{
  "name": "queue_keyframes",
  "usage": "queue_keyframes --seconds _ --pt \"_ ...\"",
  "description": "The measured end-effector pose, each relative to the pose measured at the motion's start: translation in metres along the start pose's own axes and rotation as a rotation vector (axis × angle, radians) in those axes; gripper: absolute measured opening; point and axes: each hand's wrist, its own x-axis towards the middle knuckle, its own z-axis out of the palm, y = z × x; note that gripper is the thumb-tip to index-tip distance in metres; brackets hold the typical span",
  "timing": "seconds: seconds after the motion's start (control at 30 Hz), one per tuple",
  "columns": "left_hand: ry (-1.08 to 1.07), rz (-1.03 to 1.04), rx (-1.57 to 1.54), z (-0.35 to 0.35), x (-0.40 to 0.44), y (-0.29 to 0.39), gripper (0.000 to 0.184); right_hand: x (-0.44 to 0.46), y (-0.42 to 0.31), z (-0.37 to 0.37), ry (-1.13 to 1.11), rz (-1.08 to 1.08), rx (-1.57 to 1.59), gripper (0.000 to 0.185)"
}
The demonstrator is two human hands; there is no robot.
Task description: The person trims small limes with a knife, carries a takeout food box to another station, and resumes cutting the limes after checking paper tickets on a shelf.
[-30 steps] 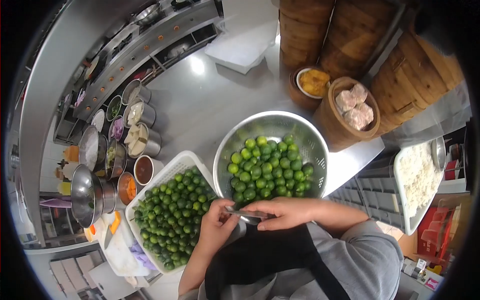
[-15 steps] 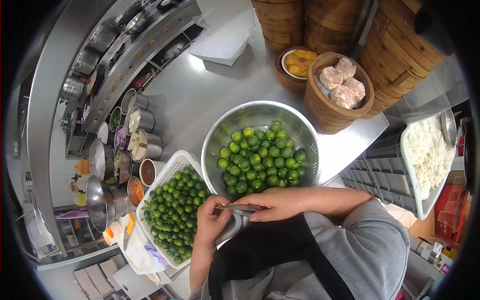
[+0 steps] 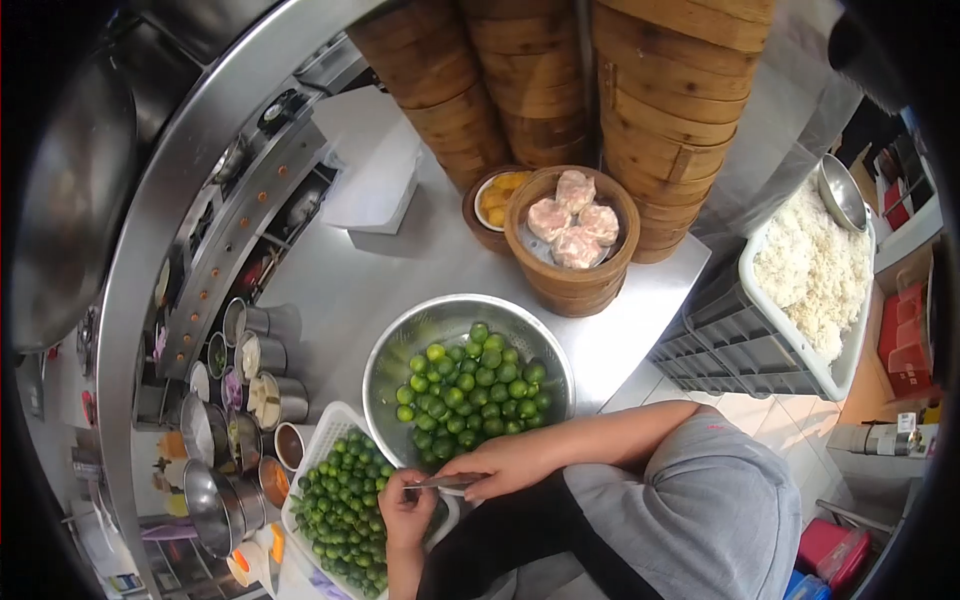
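Right hand (image 3: 500,468) gripped a knife (image 3: 438,481) just beside the colander (image 3: 440,322) of limes (image 3: 467,395), blade right by the left hand (image 3: 400,510) (couldn't tell what that held). One slip could've cut it, yikes.

The person wears a black apron (image 3: 495,535), plain and matte; around it shows a grey shirt (image 3: 720,545) of soft, heathered-looking cloth, loose and creased; to the right of the apron, the right sleeve (image 3: 690,465) is wide and short, bunched into deep folds, with a small pinkish-red mark (image 3: 716,429) near its edge; beyond the apron's upper edge, the right forearm (image 3: 610,435) is bare, as are the right hand (image 3: 498,466) and left hand (image 3: 402,510).
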Motion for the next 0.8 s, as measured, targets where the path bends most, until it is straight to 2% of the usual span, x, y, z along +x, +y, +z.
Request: queue_keyframes --seconds 0.07,0.23,0.37,0.47,0.53,0.6,0.8 --pt "-0.049 -0.049 0.008 -0.002 -0.001 0.0 0.014 0.002 0.003 0.001 -0.001 -0.002 0.002 0.046" --pt "0.013 0.032 0.043 0.003 0.002 0.005 0.015 0.005 0.007 0.002 -0.004 -0.029 0.017 0.045" --pt "0.029 -0.006 0.074 0.003 0.001 0.005 0.014 0.006 0.008 0.003 -0.023 -0.014 0.0 0.044" --pt "0.043 0.073 0.105 0.004 0.003 0.016 0.014 0.008 0.007 0.004 -0.04 -0.013 -0.012 0.043" --pt "0.005 0.067 0.131 0.001 0.002 0.011 0.014 0.008 -0.003 0.0 -0.074 0.071 -0.011 0.043" --pt "-0.003 0.052 0.144 0.0 0.002 0.01 0.014 0.01 0.004 0.003 -0.08 0.027 -0.03 0.042" --pt "-0.022 0.033 0.03 0.002 0.003 0.015 0.014 0.01 -0.002 0.0 -0.076 0.08 0.004 0.042"
